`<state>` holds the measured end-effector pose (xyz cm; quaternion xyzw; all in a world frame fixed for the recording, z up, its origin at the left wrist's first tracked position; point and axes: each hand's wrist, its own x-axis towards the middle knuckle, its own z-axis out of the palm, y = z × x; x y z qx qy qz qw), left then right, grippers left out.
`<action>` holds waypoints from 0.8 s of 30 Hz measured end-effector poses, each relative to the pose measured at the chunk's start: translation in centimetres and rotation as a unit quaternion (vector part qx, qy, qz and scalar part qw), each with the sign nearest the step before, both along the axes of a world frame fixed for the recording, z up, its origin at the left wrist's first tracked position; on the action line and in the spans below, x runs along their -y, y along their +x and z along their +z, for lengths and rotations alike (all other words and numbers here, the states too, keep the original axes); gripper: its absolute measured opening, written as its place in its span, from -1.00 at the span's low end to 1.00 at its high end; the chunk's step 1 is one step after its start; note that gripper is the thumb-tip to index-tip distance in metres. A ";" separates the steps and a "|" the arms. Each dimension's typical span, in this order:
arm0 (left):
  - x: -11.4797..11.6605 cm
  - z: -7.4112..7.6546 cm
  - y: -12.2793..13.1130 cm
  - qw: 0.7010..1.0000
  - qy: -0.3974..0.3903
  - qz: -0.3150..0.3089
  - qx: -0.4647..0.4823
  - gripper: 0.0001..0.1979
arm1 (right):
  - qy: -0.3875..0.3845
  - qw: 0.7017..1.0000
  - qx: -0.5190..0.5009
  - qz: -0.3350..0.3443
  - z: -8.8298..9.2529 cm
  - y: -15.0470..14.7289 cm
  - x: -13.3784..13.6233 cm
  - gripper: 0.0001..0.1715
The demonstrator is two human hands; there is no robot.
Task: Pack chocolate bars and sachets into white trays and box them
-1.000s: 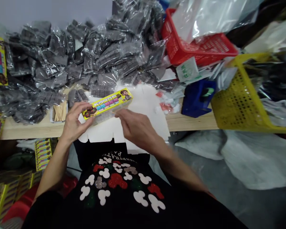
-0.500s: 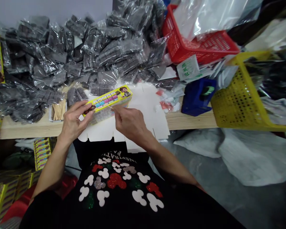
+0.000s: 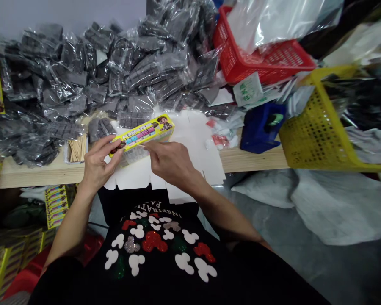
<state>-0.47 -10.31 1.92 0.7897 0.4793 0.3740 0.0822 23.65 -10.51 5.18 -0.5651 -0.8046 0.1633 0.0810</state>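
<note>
– What's ahead?
– White card point(image 3: 197, 131), and over it the yellow box point(image 3: 146, 132) at 12 o'clock, its 8 o'clock end gripped by the left hand point(image 3: 98, 163).
– What's just changed?
– The right hand point(image 3: 171, 163) slides toward 9 o'clock, pinching 1 thin pale stick point(image 3: 142, 146) at the box's near edge, so the stick sits closer to the left hand.
– Versus 1 second ago?
– The box barely shifts.

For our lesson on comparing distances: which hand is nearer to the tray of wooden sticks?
Left. The left hand, holding the yellow box, is just right of the tray of wooden sticks; the right hand is farther right.
</note>
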 end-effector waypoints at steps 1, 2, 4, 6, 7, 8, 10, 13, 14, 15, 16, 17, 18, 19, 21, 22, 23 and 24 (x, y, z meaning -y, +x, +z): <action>0.0 0.0 0.0 1.000 0.000 -0.003 -0.002 -0.74 | -0.003 1.000 0.018 0.001 0.3 -0.2 0.2 -0.48; 0.0 -0.1 0.0 1.000 0.001 -0.005 -0.007 -0.74 | -0.003 0.999 0.036 0.004 0.6 -0.4 0.4 -0.47; 0.0 -0.2 0.1 1.000 0.015 -0.005 -0.024 -0.75 | 0.003 0.998 0.065 0.013 0.9 -0.9 0.7 -0.46; 0.1 -0.5 0.2 0.999 0.031 -0.005 -0.034 -0.76 | 0.010 0.997 0.078 0.018 1.0 -1.2 0.9 -0.49; 0.1 -0.6 0.2 0.999 0.038 -0.003 -0.034 -0.76 | 0.008 0.997 0.078 0.015 0.9 -1.3 0.9 -0.50; 0.1 -0.8 0.3 0.999 0.044 0.000 -0.031 -0.76 | 0.002 0.997 0.075 0.008 0.7 -1.2 0.7 -0.52; 0.1 -1.0 0.5 0.998 0.050 0.011 -0.021 -0.76 | -0.019 0.998 0.057 -0.010 0.2 -1.0 0.3 -0.54; 0.0 -1.0 0.8 0.999 0.049 0.013 -0.009 -0.75 | -0.038 0.999 0.024 -0.024 -0.4 -0.8 -0.2 -0.55; -0.1 -1.0 0.9 0.999 0.046 0.012 -0.007 -0.74 | -0.041 0.999 0.021 -0.024 -0.4 -0.8 -0.2 -0.54; -0.2 -0.9 0.9 0.999 0.043 0.011 -0.003 -0.74 | -0.045 0.999 0.022 -0.022 -0.4 -0.8 -0.1 -0.53; -0.3 -0.9 1.0 0.999 0.041 0.012 0.001 -0.74 | -0.050 0.998 0.026 -0.016 -0.3 -0.9 0.1 -0.53; -0.3 -0.8 1.0 0.999 0.042 0.015 0.007 -0.75 | -0.057 0.998 0.030 -0.006 -0.2 -1.1 0.4 -0.54; -0.3 -0.8 1.1 0.999 0.047 0.018 0.014 -0.77 | -0.064 0.997 0.031 0.008 -0.1 -1.3 0.7 -0.57; -0.3 -0.8 1.1 0.998 0.053 0.020 0.021 -0.80 | -0.068 0.997 0.027 0.022 0.0 -1.5 1.0 -0.61; -0.2 -0.9 1.2 0.997 0.065 0.022 0.033 -0.83 | -0.064 0.997 0.006 0.040 0.0 -1.9 1.5 -0.67; -0.1 -1.0 1.2 0.997 0.069 0.023 0.035 -0.83 | -0.058 0.997 -0.006 0.042 -0.1 -2.1 1.7 -0.68; 0.0 -1.2 1.2 0.997 0.070 0.025 0.034 -0.83 | -0.051 0.998 -0.015 0.040 -0.2 -2.3 1.7 -0.69; 0.1 -1.3 1.3 0.997 0.069 0.028 0.030 -0.82 | -0.048 0.998 -0.020 0.037 -0.3 -2.4 1.7 -0.68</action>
